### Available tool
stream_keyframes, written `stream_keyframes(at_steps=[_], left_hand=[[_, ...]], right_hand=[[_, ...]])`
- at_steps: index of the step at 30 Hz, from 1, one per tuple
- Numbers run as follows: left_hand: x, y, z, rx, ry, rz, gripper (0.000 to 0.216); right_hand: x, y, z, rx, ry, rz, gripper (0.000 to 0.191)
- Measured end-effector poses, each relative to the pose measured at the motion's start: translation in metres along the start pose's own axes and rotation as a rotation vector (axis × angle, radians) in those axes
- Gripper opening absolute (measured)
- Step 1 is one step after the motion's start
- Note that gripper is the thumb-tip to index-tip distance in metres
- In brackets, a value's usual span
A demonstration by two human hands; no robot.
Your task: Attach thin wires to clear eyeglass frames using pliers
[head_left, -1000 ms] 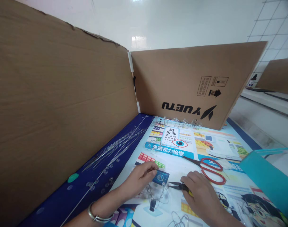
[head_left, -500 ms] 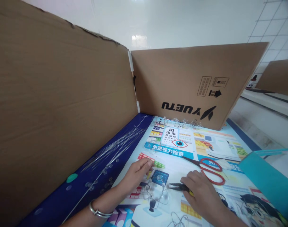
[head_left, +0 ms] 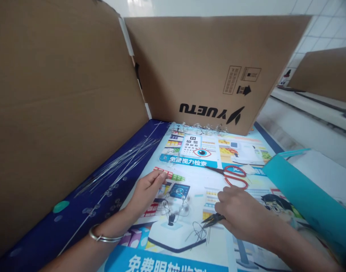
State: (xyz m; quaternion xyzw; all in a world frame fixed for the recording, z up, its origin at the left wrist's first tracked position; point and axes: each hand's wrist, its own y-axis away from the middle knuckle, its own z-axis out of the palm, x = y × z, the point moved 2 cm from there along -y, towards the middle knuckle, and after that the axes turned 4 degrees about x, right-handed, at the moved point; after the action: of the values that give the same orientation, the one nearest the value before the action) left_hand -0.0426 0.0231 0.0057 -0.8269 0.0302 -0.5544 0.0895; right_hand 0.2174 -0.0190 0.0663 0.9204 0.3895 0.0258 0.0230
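My left hand (head_left: 146, 190) rests on the printed poster mat (head_left: 246, 151), fingers stretched forward and holding nothing, beside a small piece of bent wire with clear beads (head_left: 174, 204). A metal bangle sits on that wrist. My right hand (head_left: 236, 209) is closed around black needle-nose pliers (head_left: 211, 218), whose tips point left and down at a tangle of thin wire (head_left: 199, 232) on the mat. The wire-and-bead piece lies between the two hands.
Red-handled scissors (head_left: 232, 176) lie beyond my right hand. A bundle of straight wires (head_left: 118, 164) and loose clear beads (head_left: 104, 194) lie on the blue strip at left. Cardboard walls (head_left: 62, 98) stand left and behind. A teal box (head_left: 306, 196) sits at right.
The camera tipped down and nearer. My left hand slid left off the wire-and-bead piece. My right hand swung the pliers down from that piece to the wire tangle.
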Motion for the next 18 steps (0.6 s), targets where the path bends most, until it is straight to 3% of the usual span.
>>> stream_keyframes(at_steps=[7, 11, 18], left_hand=[[-0.001, 0.001, -0.002, 0.032, -0.038, 0.021, 0.032], [0.001, 0.003, -0.003, 0.054, -0.063, 0.039, 0.029], [0.013, 0.01, -0.002, 0.028, -0.133, 0.214, 0.024]], right_hand=[[-0.018, 0.0, 0.011, 0.009, 0.133, 0.028, 0.013], [-0.038, 0.002, 0.012, -0.036, 0.248, 0.136, 0.014], [-0.052, 0.001, 0.012, -0.17, 0.314, 0.246, 0.014]])
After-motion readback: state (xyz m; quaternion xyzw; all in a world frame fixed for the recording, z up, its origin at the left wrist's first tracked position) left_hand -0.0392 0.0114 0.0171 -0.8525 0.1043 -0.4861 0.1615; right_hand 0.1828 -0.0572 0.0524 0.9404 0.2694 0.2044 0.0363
